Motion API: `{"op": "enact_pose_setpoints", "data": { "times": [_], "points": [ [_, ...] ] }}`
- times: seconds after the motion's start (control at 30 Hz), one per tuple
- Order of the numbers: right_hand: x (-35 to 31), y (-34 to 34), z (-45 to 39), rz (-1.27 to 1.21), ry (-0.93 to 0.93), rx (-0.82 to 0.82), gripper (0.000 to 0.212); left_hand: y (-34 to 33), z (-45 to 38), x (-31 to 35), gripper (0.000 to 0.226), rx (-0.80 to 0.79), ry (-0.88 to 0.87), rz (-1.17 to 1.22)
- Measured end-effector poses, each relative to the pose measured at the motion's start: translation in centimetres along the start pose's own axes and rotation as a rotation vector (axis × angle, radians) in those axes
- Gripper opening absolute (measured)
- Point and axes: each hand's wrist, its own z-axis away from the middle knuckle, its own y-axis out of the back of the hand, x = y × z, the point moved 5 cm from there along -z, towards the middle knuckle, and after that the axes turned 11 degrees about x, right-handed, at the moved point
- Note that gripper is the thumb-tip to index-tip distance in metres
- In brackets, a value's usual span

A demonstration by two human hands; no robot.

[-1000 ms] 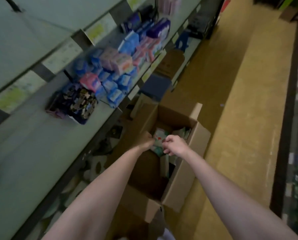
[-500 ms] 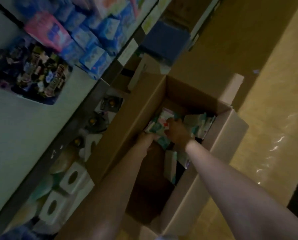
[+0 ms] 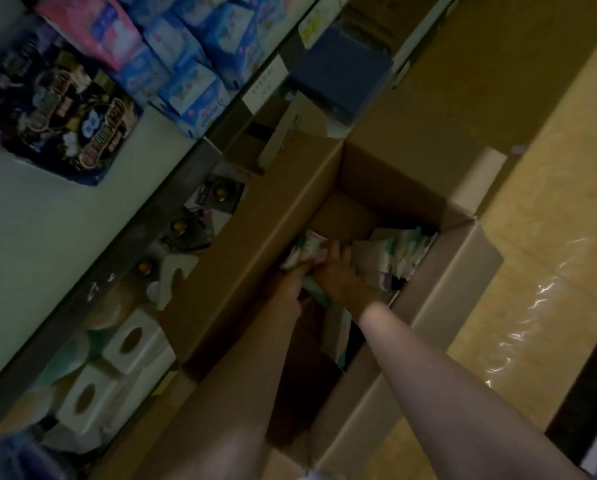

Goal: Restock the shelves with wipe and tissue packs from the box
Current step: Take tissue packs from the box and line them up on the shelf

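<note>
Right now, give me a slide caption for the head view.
Both hands, left and right, grip a pack inside the open box beside stocked shelves.

A shop aisle — stocked shelves (image 3: pixel 82 237), price labels (image 3: pixel 265 85), an open carton (image 3: pixel 262 244).

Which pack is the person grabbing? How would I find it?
Find the big open cardboard box on the floor beside the shelves. Inside, both hands meet: left hand, right hand. Between them is a pale pack with green print, lifted apart from the packs stacked against the box's right wall.
</note>
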Motion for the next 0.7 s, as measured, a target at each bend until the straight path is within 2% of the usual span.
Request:
{"op": "enact_pose_setpoints", "data": {
  "times": [0.13,0.2,0.3,0.37,0.47,0.57,0.63,0.7],
  "points": [
    [0.0,1.2,3.0,-0.152,-0.141,0.059,0.078,1.9,2.2,0.0,0.044,-0.002,-0.044,0.089],
    [-0.7,1.4,4.7,-0.194,-0.165,0.046,0.082,2.7,4.5,0.2,0.039,-0.027,-0.048,0.159],
    [-2.5,3.0,7.3,-0.237,-0.183,0.071,0.082,4.5,7.7,0.5,0.047,-0.050,-0.091,0.181],
    [-4.0,4.5,9.1,-0.319,-0.132,0.125,0.075,5.8,10.0,1.2,0.046,-0.094,-0.138,0.195],
    [-6.6,6.2,12.5,-0.450,-0.006,0.138,0.051,7.7,14.7,2.7,0.035,-0.246,-0.222,0.323],
    [-9.2,7.0,16.7,-0.596,0.003,0.123,0.042,10.9,19.1,3.6,0.047,-0.383,-0.327,0.471],
    [-11.3,7.5,19.5,-0.679,0.055,0.113,0.042,13.9,21.7,3.4,0.049,-0.404,-0.376,0.533],
    [-13.9,8.2,24.2,-0.755,0.152,0.098,0.036,18.1,24.5,2.9,0.039,-0.378,-0.433,0.576]
  ]
}}
